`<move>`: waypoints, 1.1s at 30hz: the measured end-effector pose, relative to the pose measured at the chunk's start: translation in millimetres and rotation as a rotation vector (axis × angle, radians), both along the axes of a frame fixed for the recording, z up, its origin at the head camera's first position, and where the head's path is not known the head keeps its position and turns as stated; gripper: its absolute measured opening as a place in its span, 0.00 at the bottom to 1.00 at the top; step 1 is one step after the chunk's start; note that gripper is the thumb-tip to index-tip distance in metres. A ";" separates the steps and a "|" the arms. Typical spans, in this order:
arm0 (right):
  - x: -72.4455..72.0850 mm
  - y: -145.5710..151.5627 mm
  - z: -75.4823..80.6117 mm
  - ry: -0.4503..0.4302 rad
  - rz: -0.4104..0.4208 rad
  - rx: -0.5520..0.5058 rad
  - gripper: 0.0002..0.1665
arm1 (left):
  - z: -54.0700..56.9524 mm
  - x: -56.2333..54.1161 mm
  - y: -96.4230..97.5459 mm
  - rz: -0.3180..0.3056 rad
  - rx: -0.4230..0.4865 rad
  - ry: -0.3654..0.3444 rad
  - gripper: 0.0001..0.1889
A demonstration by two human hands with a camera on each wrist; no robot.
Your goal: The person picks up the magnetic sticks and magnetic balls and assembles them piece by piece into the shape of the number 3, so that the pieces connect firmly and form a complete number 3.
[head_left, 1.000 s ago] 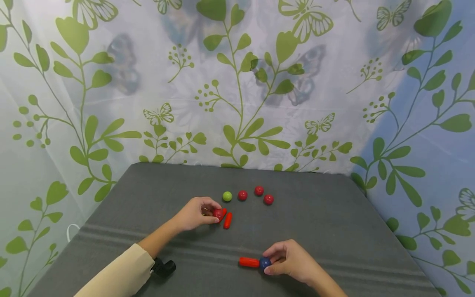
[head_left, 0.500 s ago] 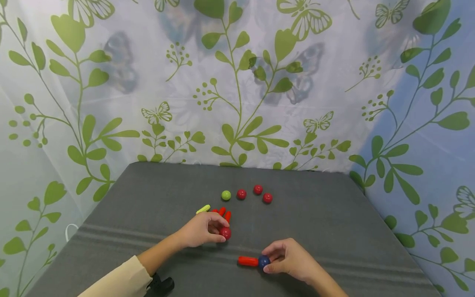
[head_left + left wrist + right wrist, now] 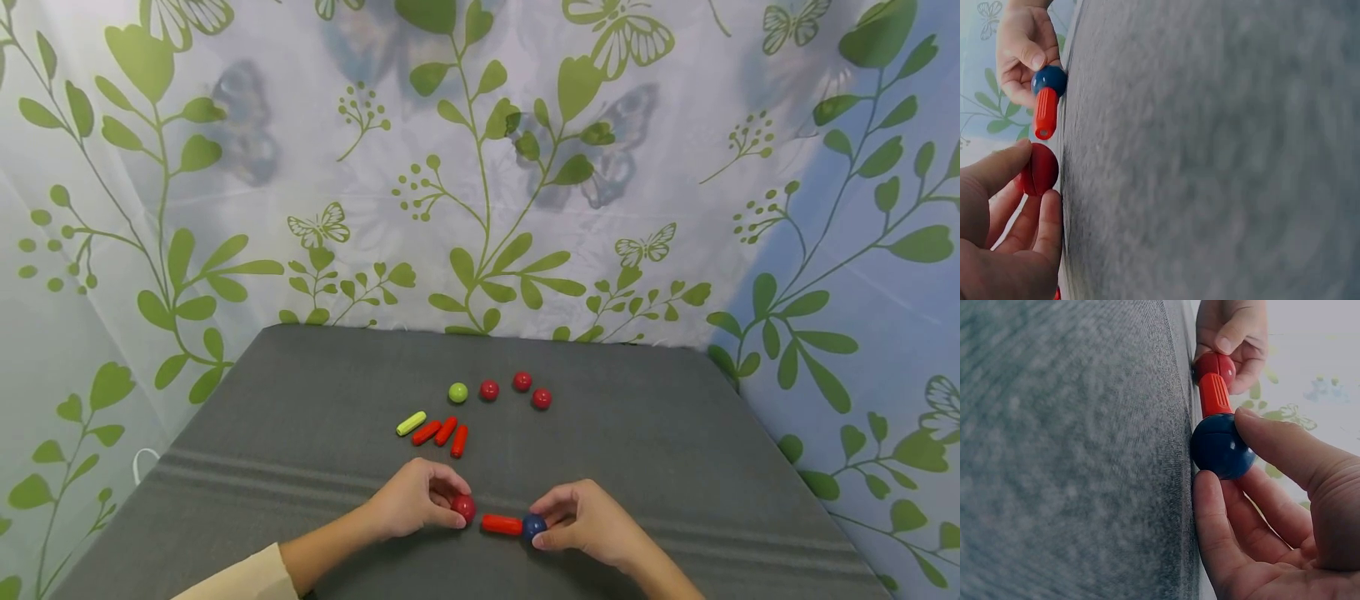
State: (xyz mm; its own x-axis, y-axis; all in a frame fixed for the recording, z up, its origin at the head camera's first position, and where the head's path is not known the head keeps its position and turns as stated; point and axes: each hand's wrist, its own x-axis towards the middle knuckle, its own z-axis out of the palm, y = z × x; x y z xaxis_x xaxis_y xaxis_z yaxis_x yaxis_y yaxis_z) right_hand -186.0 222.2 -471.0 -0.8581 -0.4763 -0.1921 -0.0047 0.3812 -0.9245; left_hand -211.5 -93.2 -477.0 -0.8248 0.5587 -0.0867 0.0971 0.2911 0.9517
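Observation:
Between thumb and fingers, my left hand (image 3: 420, 502) pinches a red ball (image 3: 463, 507) just above the table. My right hand (image 3: 588, 525) grips a blue ball (image 3: 533, 527), with a red ribbed stick (image 3: 502, 524) joined to its left side. In the left wrist view, a small hole shows in the free end of the red stick (image 3: 1045, 119), and a gap parts it from the red ball (image 3: 1042, 169). The right wrist view has the blue ball (image 3: 1222, 447) in front, its stick pointing toward the left hand.
Farther back on the grey table (image 3: 637, 433) lie a yellow-green stick (image 3: 411, 423) and several red sticks (image 3: 446, 431). Behind them sit a green ball (image 3: 458, 392) and 3 red balls (image 3: 522, 381). A leaf-patterned curtain (image 3: 495, 167) hangs beyond the table's far edge.
My left hand has brought a red ball from beside the loose sticks toward me and rightward, near the red stick's free end. My right hand stays in place with the blue ball.

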 end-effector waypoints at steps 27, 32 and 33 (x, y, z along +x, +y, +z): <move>-0.2 0.3 0.9 0.001 -0.003 -0.001 0.19 | 3.4 11.1 14.8 -0.020 -0.049 0.076 0.13; 0.1 0.5 0.3 -0.008 -0.005 -0.002 0.19 | 2.1 9.7 15.5 -0.046 -0.064 0.107 0.13; 0.2 0.5 0.3 -0.008 -0.005 -0.001 0.19 | 1.7 9.3 16.1 -0.053 -0.069 0.123 0.14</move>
State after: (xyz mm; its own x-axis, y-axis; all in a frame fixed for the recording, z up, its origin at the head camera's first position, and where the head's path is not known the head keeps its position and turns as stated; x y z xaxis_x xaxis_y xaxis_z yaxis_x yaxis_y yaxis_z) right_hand -185.8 222.6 -470.7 -0.8590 -0.4722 -0.1979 0.0043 0.3799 -0.9250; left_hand -202.2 -77.1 -475.3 -0.8012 0.5978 -0.0268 0.2282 0.3467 0.9098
